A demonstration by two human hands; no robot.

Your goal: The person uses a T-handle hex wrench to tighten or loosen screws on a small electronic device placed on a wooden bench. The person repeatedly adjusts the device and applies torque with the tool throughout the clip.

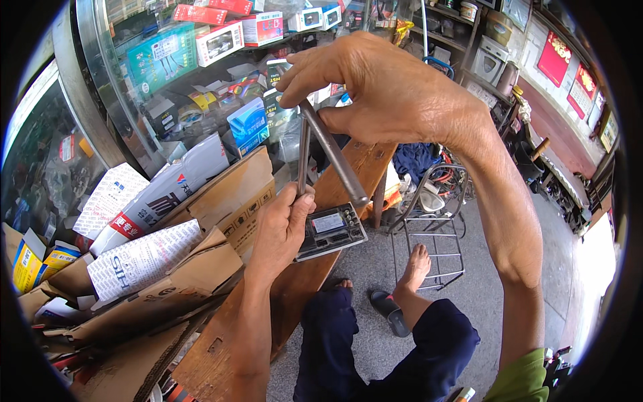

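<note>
My left hand [284, 228] is closed round the lower end of a slim upright metal rod [303, 157]. My right hand [372, 94], raised above it, has its thumb and fingers curled at the upper end of a thicker metal bar [341, 161], which slants down to the right from the top of the slim rod; whether the two are joined, I cannot tell. Just beside and below my left hand is a black electronic unit [329, 234] with a label and connectors, over the wooden bench [315, 281]; my hand partly hides it.
Left, opened cardboard boxes [214, 268] with paper packets lean by a glass display case [127, 80] of small boxed goods. Right are a wire-frame stand [435, 254], tangled cables and cluttered shelves [492, 67]. My legs and bare feet are below, near a black slipper [387, 311].
</note>
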